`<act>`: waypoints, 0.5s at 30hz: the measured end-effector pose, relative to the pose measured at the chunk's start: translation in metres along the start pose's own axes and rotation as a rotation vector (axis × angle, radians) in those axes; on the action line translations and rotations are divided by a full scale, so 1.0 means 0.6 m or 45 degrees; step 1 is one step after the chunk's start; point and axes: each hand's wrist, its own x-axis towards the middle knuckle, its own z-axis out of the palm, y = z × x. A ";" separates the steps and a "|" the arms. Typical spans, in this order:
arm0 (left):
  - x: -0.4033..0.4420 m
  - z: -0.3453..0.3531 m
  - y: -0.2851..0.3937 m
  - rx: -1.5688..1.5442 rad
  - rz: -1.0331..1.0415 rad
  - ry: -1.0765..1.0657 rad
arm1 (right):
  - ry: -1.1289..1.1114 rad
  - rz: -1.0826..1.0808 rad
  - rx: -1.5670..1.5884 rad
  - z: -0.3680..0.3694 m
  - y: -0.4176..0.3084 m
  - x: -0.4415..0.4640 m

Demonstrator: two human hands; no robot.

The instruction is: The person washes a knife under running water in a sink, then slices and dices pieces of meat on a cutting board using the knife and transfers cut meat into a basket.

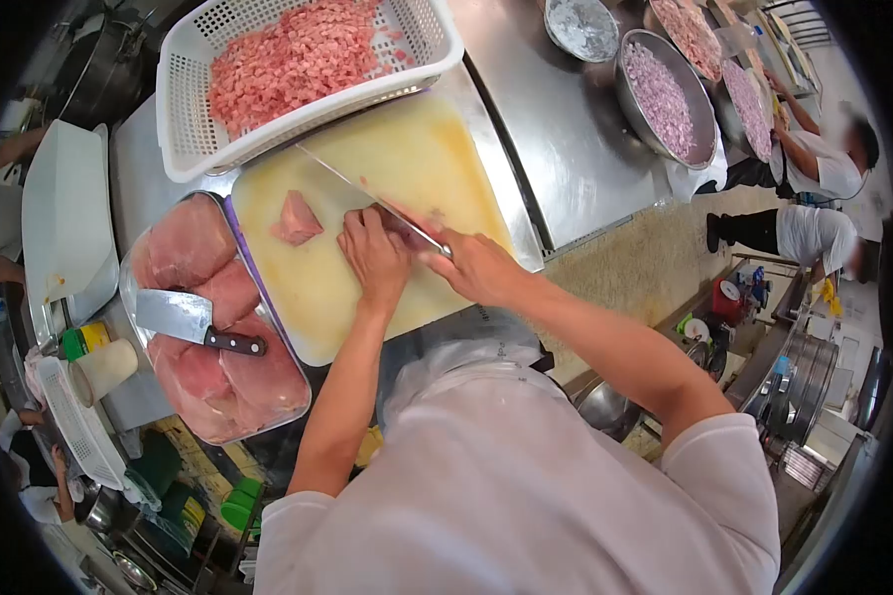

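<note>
My right hand (476,266) is closed round the handle of a long knife (352,185), whose blade slants up and left across the cutting board (446,134). Curled fingers of my left hand (375,253) press on a piece of raw meat (407,226) right beside the blade; most of that piece is hidden by my hands and the knife. Left of my left hand lies a separate chunk of raw meat (296,219). Small scraps sit near the blade.
At the board's far edge stands a white perforated basket (184,124) of diced meat. To the left, a tray (306,392) of large raw meat pieces carries a cleaver (184,317). Metal bowls (700,157) with chopped contents stand at right. Several people work around the kitchen.
</note>
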 end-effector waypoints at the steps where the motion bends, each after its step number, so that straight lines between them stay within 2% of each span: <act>1: -0.008 0.002 -0.002 -0.033 0.007 0.021 | 0.014 -0.002 -0.008 0.002 -0.009 0.010; 7: -0.013 -0.001 -0.003 -0.086 -0.007 0.071 | -0.089 0.198 0.091 -0.071 -0.073 -0.102; 11: -0.013 0.008 -0.004 -0.041 -0.012 0.034 | -0.201 0.337 0.150 -0.072 -0.054 -0.118; 15: -0.005 0.002 -0.004 -0.015 0.028 -0.014 | -0.126 0.163 0.060 -0.044 -0.026 -0.037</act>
